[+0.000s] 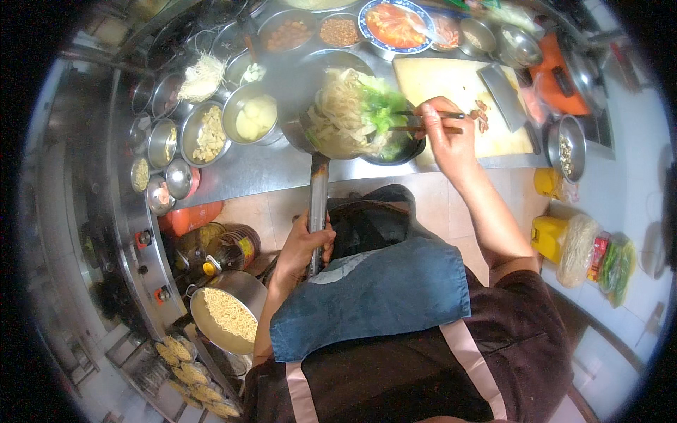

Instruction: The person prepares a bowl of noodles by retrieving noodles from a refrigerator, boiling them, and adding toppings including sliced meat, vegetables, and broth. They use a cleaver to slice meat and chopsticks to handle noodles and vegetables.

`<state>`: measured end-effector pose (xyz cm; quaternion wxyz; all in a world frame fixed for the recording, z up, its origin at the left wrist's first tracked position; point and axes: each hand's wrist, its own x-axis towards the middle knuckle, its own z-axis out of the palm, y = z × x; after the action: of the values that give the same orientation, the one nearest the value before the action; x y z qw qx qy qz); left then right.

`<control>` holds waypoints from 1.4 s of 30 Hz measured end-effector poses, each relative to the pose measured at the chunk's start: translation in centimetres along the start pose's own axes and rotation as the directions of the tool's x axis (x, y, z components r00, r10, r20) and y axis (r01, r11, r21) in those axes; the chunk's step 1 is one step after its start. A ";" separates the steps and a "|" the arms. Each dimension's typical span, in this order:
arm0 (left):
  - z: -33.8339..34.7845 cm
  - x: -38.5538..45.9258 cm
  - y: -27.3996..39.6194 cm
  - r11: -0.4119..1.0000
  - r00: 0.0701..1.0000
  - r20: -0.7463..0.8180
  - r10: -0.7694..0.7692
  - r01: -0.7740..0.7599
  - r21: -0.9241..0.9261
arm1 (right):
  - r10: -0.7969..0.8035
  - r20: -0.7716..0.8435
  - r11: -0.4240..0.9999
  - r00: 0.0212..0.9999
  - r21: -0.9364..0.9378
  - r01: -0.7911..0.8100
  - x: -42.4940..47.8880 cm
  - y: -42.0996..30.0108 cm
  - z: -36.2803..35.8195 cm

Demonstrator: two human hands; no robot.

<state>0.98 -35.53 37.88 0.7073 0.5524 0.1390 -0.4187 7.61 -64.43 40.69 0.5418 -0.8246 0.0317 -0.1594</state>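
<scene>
My left hand grips the long metal handle of a steaming pan. Wide pale noodles and green leafy vegetables fill the pan, which is tilted toward a dark bowl at its lower right. My right hand holds a pair of dark chopsticks, their tips at the greens on the pan's right side. Some greens show in the dark bowl, partly hidden under the pan. Steam blurs the pan's far rim.
A cutting board with a cleaver and small brown pieces lies to the right. Metal bowls of ingredients stand left, one holding potato slices. A patterned bowl of red soup sits behind. Below left is a pot of noodles.
</scene>
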 end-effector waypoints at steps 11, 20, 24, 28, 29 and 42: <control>0.0 0.0 0.4 0.999 1.000 0.003 -0.019 0.019 0.045 | 0.027 -0.106 0.978 0.994 0.208 -0.004 1.6 0.3 -3.2; 0.2 0.3 0.6 0.998 1.000 -0.019 -0.005 0.006 0.067 | 0.178 0.142 0.920 0.974 0.327 -0.216 1.0 1.4 5.2; 0.1 0.1 0.8 0.997 1.000 -0.027 0.005 -0.003 0.076 | -0.045 -0.049 0.997 0.998 0.056 0.048 1.8 3.5 5.3; 0.1 -0.1 1.0 0.997 1.000 -0.018 0.004 -0.003 0.074 | -0.148 -0.054 0.989 0.987 -0.025 0.147 2.4 5.0 3.6; 0.2 -0.2 1.0 0.998 1.000 -0.025 0.001 0.000 0.070 | -0.079 -0.058 0.996 0.995 0.033 0.081 2.4 4.8 3.1; 0.2 -0.6 1.5 0.993 0.997 -0.069 0.015 -0.007 0.120 | 0.167 -0.142 0.968 0.976 0.213 -0.135 0.7 1.6 -3.1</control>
<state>1.67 -35.38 39.30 0.6699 0.6088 0.1354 -0.4028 7.49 -67.95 40.55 0.6291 -0.7451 0.1215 -0.1852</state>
